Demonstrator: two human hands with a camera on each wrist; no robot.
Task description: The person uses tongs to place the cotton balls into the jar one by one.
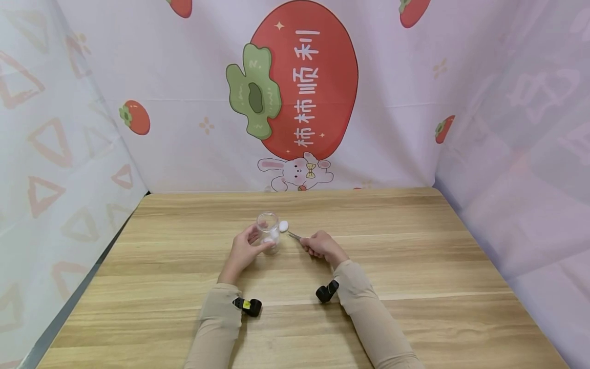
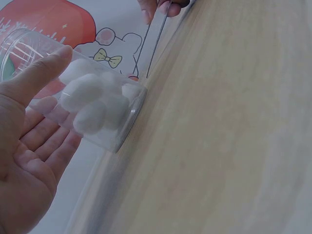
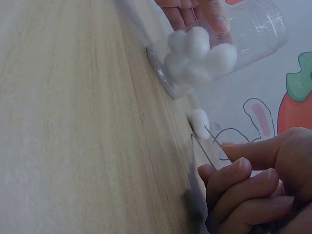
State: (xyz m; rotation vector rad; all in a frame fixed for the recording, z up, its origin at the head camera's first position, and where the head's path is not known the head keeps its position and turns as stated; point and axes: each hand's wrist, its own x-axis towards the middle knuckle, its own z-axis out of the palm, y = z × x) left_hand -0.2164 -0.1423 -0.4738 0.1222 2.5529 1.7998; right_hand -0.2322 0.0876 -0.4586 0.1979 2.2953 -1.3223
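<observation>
A clear plastic jar (image 1: 268,233) without a lid stands upright on the table, its lower part filled with several white cotton balls (image 3: 197,58). My left hand (image 1: 246,249) holds the jar from its left side, thumb in front and fingers behind. Pinched in my right hand (image 1: 321,245) is a pair of metal tweezers (image 1: 295,236), their tips apart. One loose cotton ball (image 1: 283,226) lies on the table just right of the jar. In the right wrist view the tweezer tips are right at that loose cotton ball (image 3: 199,123).
The wooden table (image 1: 184,220) reaches back to a white printed cloth (image 1: 184,143) with a big persimmon drawing. More cloth hangs at both sides. A black wrist camera (image 1: 251,307) sits on the left sleeve, and another camera (image 1: 327,291) on the right.
</observation>
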